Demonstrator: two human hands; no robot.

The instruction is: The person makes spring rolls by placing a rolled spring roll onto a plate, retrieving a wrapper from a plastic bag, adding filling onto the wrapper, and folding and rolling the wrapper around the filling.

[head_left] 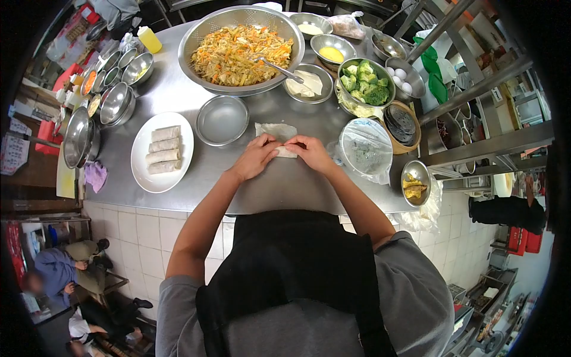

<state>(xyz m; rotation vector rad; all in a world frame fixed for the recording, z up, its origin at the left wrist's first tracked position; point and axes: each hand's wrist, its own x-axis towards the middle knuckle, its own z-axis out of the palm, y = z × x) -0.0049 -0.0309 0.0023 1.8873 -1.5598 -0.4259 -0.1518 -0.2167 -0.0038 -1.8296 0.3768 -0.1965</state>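
Between my hands, on the steel table, lies a partly rolled spring roll point(286, 153), its pale wrapper point(276, 128) spread out flat beyond my fingers. My left hand point(257, 157) presses on its left side with the fingers bent over it. From the other side my right hand point(311, 153) pinches the roll, fingertips close to those of the left. A white oval plate point(141, 177) to the left carries several finished spring rolls point(163, 143) in a row. Just beyond my left hand stands a metal bowl of clear liquid point(222, 121).
A big colander point(186, 56) of shredded vegetable filling, with a spoon point(278, 70), stands at the back. Bowls of white sheets point(306, 84), broccoli point(366, 82) and eggs point(401, 74) sit back right. A plastic-covered bowl point(366, 147) is near my right hand. Metal bowls point(117, 102) crowd the left.
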